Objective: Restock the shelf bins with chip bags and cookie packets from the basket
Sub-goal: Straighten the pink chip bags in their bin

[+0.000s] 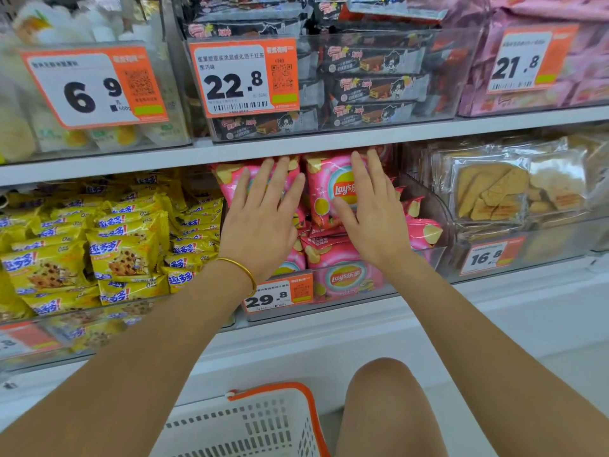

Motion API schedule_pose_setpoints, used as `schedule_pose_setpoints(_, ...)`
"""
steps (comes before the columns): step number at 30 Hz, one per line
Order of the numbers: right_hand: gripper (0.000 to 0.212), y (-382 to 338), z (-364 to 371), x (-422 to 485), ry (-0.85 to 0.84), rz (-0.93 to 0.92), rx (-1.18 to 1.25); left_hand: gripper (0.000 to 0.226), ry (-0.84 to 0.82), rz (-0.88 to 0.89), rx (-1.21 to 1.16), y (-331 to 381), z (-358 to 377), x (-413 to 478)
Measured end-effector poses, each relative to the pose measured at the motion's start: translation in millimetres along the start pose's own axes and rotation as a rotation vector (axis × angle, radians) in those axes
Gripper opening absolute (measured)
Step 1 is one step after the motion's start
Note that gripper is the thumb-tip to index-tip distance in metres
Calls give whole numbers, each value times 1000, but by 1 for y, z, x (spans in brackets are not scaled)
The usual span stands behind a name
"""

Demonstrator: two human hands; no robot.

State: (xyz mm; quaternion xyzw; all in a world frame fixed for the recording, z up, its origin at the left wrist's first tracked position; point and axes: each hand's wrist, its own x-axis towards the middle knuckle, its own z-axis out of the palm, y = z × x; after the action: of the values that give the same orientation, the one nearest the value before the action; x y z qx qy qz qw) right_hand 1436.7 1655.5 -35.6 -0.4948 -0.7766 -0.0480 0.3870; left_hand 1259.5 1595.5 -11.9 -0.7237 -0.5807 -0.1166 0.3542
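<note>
Middle bin (428, 255) of the lower shelf: pink chip bags (342, 278) are piled to its top. The left hand (260, 219) and right hand (369, 212) both lie flat on the upper bags, fingers straight, grasping nothing, apparently pressing the stack back. Yellow cookie packets (122, 255) fill the neighbouring bin to the left. The basket (250, 427) sits below; only one corner shows, with no goods visible there. Judgement: restocking appears largely done, with tidying remaining.

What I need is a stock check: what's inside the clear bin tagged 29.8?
Pink Lay's chip bags, piled high. The left hand and right hand lie flat on the top bags, hiding parts of them; the price tag masks part of the bin. Its back is hidden.
</note>
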Motion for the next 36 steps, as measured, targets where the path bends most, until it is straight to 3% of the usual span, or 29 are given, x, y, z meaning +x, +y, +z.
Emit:
schedule_pose_setpoints(5,61,8,-10,-9,45,-56,61,59,40,-13,-32,4,5,-1)
schedule_pose_setpoints(8,50,32,-31,-19,182,94,105,56,136,-6,-70,12,1,0)
schedule_pose_setpoints(10,42,52,-46,-26,177,177,42,55,212,45,-116,25,-2,3)
schedule_pose_setpoints(13,32,70,-52,-30,-78,139,-76,51,241,192,-154,54,-1,16)
schedule_pose_setpoints(15,43,70,-52,-32,-207,56,-149,51,205,228,-118,71,6,26)
schedule_pose_setpoints(17,54,72,-50,-33,-226,-25,-214,56,138,209,-52,78,15,32)
schedule_pose_setpoints(19,47,72,-46,-32,-263,-37,-262,58,106,183,-4,77,23,33)
schedule_pose_setpoints(21,42,72,-44,-28,-326,-35,-228,59,109,185,4,73,30,31)
schedule_pose_setpoints(25,53,77,-52,-16,-506,-49,-146,58,125,205,-29,70,34,30)
schedule_pose_setpoints(32,32,81,-66,9,-629,-100,-101,59,117,207,-34,68,35,31)
schedule_pose_setpoints(36,32,78,-72,21,-645,-88,-88,60,120,213,-35,67,35,31)
